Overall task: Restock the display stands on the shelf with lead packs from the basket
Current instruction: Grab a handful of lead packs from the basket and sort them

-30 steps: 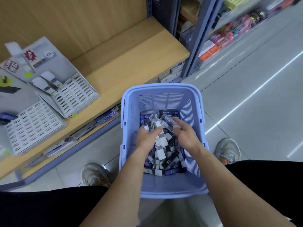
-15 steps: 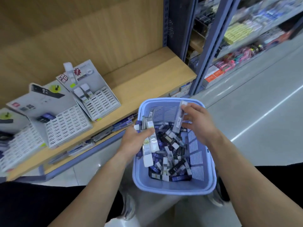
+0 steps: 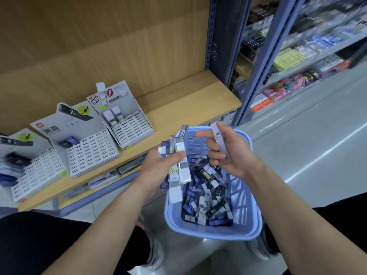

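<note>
Lead packs (image 3: 182, 169) in left hand (image 3: 156, 167) and right hand (image 3: 232, 155) over basket (image 3: 214, 234) rim

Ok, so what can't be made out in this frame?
Head view, all of it:
Leftmost display stand: cut by the left edge, blurred.
Bundle of lead packs in the left hand: count unclear, they overlap.
HB 0.7 pack in the right hand: blurred, other print unreadable.
Packs in the basket: labels too small.
Far aisle shelves: motion-blurred.
</note>
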